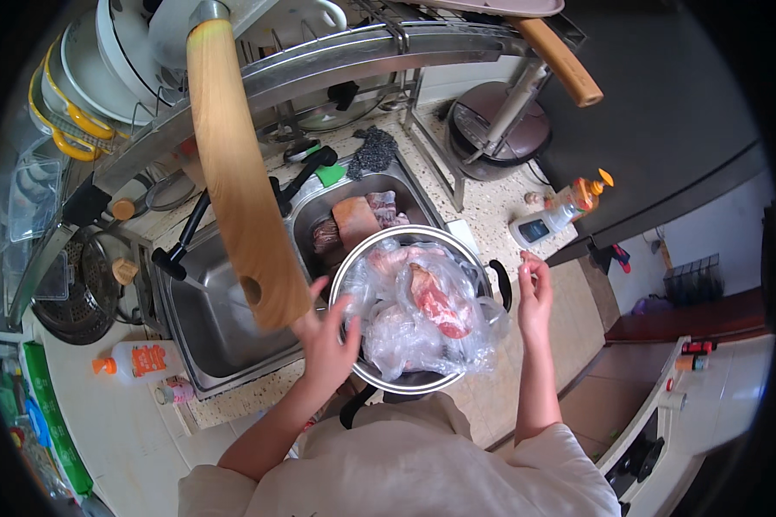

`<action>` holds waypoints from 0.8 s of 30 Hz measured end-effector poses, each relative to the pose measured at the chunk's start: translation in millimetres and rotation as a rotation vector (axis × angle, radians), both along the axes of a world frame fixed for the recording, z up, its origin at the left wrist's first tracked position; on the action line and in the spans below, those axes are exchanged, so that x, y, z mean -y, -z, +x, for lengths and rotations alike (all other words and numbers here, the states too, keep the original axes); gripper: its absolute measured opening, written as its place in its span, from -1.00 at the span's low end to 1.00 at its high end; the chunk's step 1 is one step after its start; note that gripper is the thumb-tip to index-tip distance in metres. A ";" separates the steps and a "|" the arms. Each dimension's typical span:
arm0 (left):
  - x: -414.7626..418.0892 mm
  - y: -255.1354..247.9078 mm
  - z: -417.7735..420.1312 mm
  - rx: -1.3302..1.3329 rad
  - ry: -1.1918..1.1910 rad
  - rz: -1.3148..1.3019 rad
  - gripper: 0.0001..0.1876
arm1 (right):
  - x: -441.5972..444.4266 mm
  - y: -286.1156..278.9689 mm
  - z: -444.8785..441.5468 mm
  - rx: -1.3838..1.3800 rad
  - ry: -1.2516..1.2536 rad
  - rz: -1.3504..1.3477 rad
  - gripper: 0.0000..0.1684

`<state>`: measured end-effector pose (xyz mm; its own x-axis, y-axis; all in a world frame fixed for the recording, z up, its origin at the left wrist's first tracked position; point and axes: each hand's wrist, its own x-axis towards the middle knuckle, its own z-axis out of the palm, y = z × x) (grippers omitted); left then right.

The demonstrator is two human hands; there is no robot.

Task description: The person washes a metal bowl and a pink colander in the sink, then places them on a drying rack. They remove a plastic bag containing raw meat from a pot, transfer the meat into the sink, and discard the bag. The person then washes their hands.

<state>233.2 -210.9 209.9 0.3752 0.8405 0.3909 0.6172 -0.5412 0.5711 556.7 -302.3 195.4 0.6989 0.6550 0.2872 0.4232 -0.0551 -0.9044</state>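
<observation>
A round steel pot (409,391) with black handles stands before me at the sink's near right side. Clear plastic bags (398,336) fill it, and a piece of raw red meat (434,304) shows through one on top. My left hand (330,333) is at the pot's left rim with fingers spread; whether it touches the rim I cannot tell. To the right of the pot's black side handle, my right hand (535,291) is raised with nothing in it. Behind the pot, several chunks of raw meat (355,223) lie in the right basin of the steel sink (233,323).
A wooden handle (239,161) juts from the dish rack (362,58) over the sink. Black tap parts (194,223) cross the left basin. Pump bottles stand at the right (546,223) and left (136,362). A rice cooker (501,126) sits back right.
</observation>
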 end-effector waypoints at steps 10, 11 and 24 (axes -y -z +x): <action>-44.3 -16.9 97.3 -0.308 0.689 -0.121 -0.29 | -2.4 -11.4 -82.6 0.420 -0.094 -0.284 -0.88; -45.9 -19.3 101.2 -0.431 0.720 -0.140 -0.24 | -1.4 -4.3 -82.3 0.302 -0.053 -0.433 -0.88; -61.7 -27.9 101.1 -0.303 0.924 -0.075 -0.35 | -25.1 30.1 -34.2 -1.129 0.017 0.160 -0.84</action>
<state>334.4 -149.1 237.8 0.9748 0.1836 0.1271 0.0943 -0.8545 0.5108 522.5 -277.2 165.3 0.6198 0.6553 -0.4318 -0.6361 0.0974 -0.7654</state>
